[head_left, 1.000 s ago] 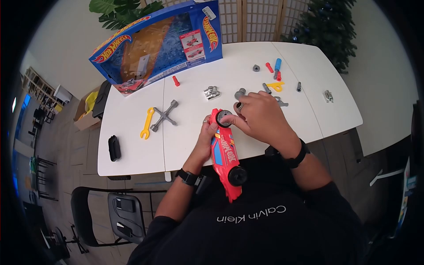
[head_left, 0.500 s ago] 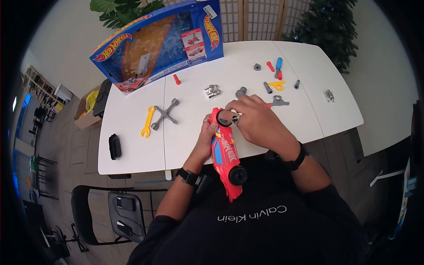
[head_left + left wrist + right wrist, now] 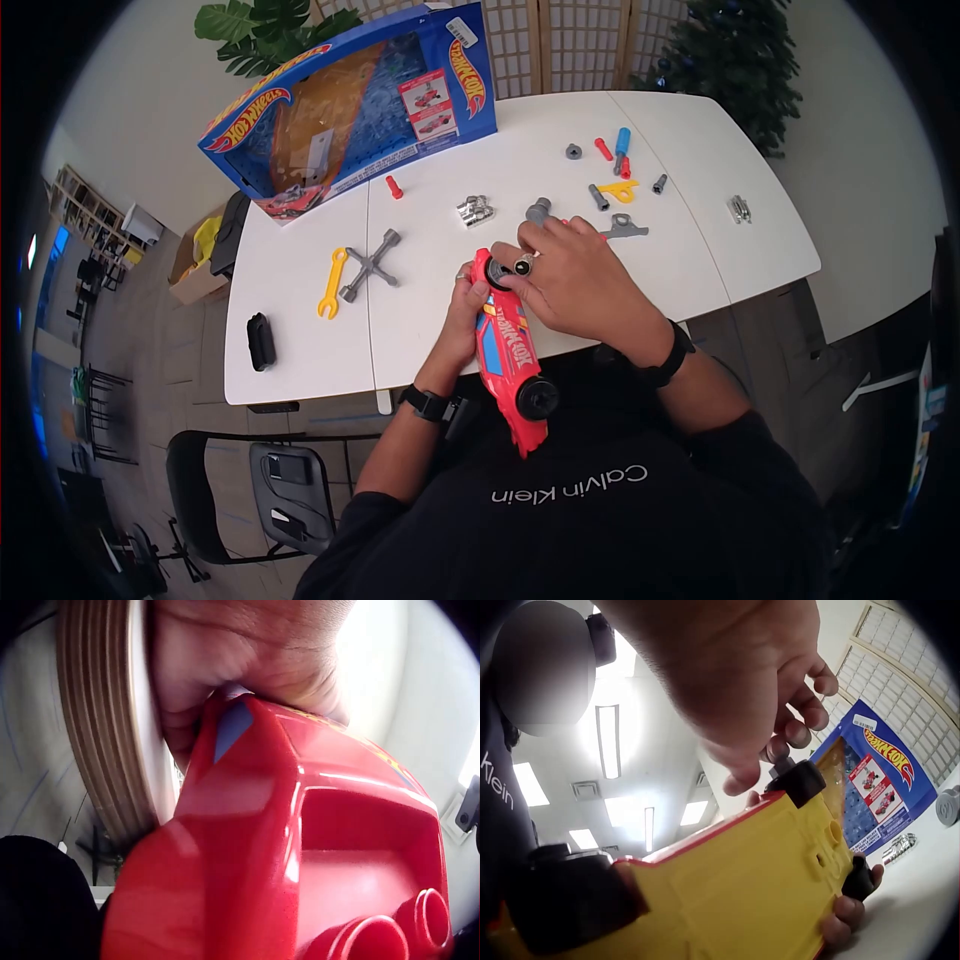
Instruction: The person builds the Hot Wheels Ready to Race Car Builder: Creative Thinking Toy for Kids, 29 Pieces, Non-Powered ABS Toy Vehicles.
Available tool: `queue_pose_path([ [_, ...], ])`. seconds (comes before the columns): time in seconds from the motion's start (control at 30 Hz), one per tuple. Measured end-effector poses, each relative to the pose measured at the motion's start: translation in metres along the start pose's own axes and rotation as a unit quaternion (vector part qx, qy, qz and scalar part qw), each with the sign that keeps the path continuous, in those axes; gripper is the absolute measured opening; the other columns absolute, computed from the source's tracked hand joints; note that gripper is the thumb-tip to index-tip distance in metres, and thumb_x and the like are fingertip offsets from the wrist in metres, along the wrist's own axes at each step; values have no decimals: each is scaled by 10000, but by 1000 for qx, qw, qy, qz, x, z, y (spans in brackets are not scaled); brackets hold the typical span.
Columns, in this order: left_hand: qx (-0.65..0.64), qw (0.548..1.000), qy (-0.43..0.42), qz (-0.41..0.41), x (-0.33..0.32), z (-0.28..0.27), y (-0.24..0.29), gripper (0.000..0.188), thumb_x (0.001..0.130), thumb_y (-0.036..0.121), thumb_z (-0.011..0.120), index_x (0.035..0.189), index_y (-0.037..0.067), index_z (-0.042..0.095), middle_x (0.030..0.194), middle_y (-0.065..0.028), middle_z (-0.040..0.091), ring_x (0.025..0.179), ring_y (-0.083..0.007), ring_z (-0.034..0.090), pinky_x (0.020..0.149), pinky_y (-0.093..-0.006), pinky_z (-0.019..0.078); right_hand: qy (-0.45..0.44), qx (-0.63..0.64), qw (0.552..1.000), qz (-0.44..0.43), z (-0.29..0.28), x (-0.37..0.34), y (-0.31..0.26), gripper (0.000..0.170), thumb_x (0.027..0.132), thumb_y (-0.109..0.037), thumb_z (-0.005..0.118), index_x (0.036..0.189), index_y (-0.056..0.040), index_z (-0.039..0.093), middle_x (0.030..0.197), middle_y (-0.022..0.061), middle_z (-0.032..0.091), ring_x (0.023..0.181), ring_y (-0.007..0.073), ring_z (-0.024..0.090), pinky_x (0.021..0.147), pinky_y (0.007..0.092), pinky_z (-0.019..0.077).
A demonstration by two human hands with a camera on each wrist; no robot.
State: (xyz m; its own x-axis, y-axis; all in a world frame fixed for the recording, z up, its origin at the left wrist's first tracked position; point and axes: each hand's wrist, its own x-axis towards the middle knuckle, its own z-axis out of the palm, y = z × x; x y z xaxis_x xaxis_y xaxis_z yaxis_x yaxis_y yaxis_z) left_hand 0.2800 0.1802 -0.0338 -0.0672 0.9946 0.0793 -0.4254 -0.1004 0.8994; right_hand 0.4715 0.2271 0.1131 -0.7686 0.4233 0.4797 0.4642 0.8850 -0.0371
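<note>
L hand (image 3: pixel 463 316) grips red car (image 3: pixel 508 348) nr table (image 3: pixel 300 345) edge; R hand (image 3: pixel 577 280) pinches grey nub (image 3: pixel 782 766) at wheel (image 3: pixel 802 784). Prob. best: brace car firmly; turn nub square-on, w/o wobble.

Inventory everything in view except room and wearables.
toy car: 1, red and yellow, left hand
table: 1, white, centre
box: 1, blue, far edge
cross wrench: 1, grey, left
open wrench: 1, yellow, beside it
case: 1, black, left edge
metallic clusters: 2, silver, middle and right
screwdriver: 1, blue/grey, right
pegs: 3+, red, scattered
small piece: 1, yellow, right
fittings: 5+, grey, mostly right
left hand: 1, gripping car
right hand: 1, at wheel
</note>
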Motion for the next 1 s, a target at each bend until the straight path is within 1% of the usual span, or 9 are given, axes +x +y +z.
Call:
queue_pose_path([
  [0.2, 20, 998, -50, -17, 1, -5, -1, 837, 966, 688, 634, 1505, 102, 374, 1230, -107, 614, 1053, -196, 704, 875, -376, 625, 13, -87, 994, -58, 7, 1, 4, 176, 926, -170, 695, 1095, -126, 720, 1043, 52, 629, 991, 232, 637, 876, 411, 468],
  [0.27, -28, 999, -46, -8, -2, 2, 3, 677, 1035, 518, 624, 1471, 54, 391, 1299, -102, 574, 1156, -173, 634, 986, -338, 558, -4, -87, 995, -45, 13, 1, 2, 155, 942, -205, 690, 1061, -116, 736, 1039, 61, 635, 1005, 236, 641, 883, 423, 474],
  [0.37, 19, 1000, -2, -5, -2, 4, 1, 857, 970, 692, 615, 1525, 92, 357, 1289, -105, 587, 1113, -197, 680, 924, -365, 605, -12, -77, 997, -17, 20, 0, 0, 208, 979, -287, 668, 995, -103, 763, 1015, 70, 656, 999, 242, 660, 896, 441, 479],
  [0.53, 60, 998, -36, -5, -3, 7, 3, 824, 984, 670, 605, 1513, 86, 365, 1290, -100, 586, 1121, -187, 670, 930, -343, 592, -92, -56, 992, 57, 13, 4, -3, 353, 1028, -401, 613, 939, -104, 780, 947, 78, 689, 905, 249, 693, 925, 438, 465],
  [0.63, 63, 998, -32, -4, -3, 7, 8, 782, 990, 659, 601, 1481, 87, 389, 1277, -95, 587, 1112, -177, 666, 925, -335, 590, -116, -54, 992, 22, -1, 0, 6, 320, 1027, -368, 617, 968, -93, 769, 896, 79, 699, 860, 255, 704, 915, 422, 466],
  [0.73, 53, 998, -41, -3, -1, 2, 6, 738, 1001, 636, 596, 1451, 83, 406, 1267, -88, 587, 1125, -168, 653, 935, -331, 584, -39, -50, 998, -18, 6, -6, 9, 241, 1005, -285, 629, 991, -78, 752, 852, 96, 701, 865, 272, 707, 891, 435, 474],
  [0.8, 55, 997, -49, -2, 0, 0, 0, 718, 1008, 622, 594, 1440, 78, 410, 1263, -85, 587, 1135, -164, 645, 940, -329, 581, -56, -13, 998, -15, 8, -4, 11, 167, 929, -165, 641, 1029, -65, 730, 824, 108, 701, 853, 287, 710, 876, 455, 480],
  [0.9, 58, 998, -37, 10, 2, 0, -5, 674, 1035, 570, 579, 1444, 64, 404, 1278, -79, 584, 1172, -162, 629, 979, -330, 561, -138, -3, 990, 15, 2, 3, 8, 130, 932, -145, 638, 1030, -68, 675, 801, 107, 680, 832, 313, 701, 837, 432, 480],
  [1.0, 65, 997, -30, 5, -1, 2, 0, 631, 1056, 531, 564, 1443, 57, 411, 1305, -85, 578, 1210, -170, 614, 1028, -343, 534, -136, -17, 990, 22, 3, 9, 4, 145, 865, -124, 667, 996, -61, 676, 768, 109, 695, 764, 306, 707, 797, 434, 489],
])
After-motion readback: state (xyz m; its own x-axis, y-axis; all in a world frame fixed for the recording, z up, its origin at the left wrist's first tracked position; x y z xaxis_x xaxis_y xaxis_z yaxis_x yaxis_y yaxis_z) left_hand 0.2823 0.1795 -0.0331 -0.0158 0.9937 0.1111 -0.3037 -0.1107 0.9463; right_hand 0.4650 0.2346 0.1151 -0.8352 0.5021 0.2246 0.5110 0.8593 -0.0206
